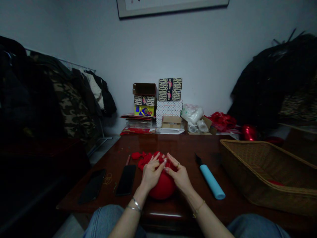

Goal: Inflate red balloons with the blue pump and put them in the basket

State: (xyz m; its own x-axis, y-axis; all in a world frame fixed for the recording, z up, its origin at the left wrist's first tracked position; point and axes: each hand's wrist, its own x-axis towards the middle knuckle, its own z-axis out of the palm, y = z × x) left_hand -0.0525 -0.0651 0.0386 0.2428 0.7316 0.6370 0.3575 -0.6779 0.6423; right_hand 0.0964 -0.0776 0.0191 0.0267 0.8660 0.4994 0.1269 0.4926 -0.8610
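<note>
A round, inflated red balloon (162,187) rests near the front edge of the table, between my wrists. My left hand (153,171) is closed in a pinch at the top of it, thumb against fingers. From the other side my right hand (178,172), with a ring on one finger, pinches at the same spot. The two sets of fingertips nearly meet and hide most of the balloon's neck. Just beyond my left fingers lies a heap of limp red balloons (141,162).
A black phone (125,180), a second dark flat object (92,185), rubber bands (108,178) and a pencil-like stick (128,160) lie left. To the right are a light-blue hand pump (212,181) and a wicker basket (247,181). Stacked boxes (169,109) stand behind the table.
</note>
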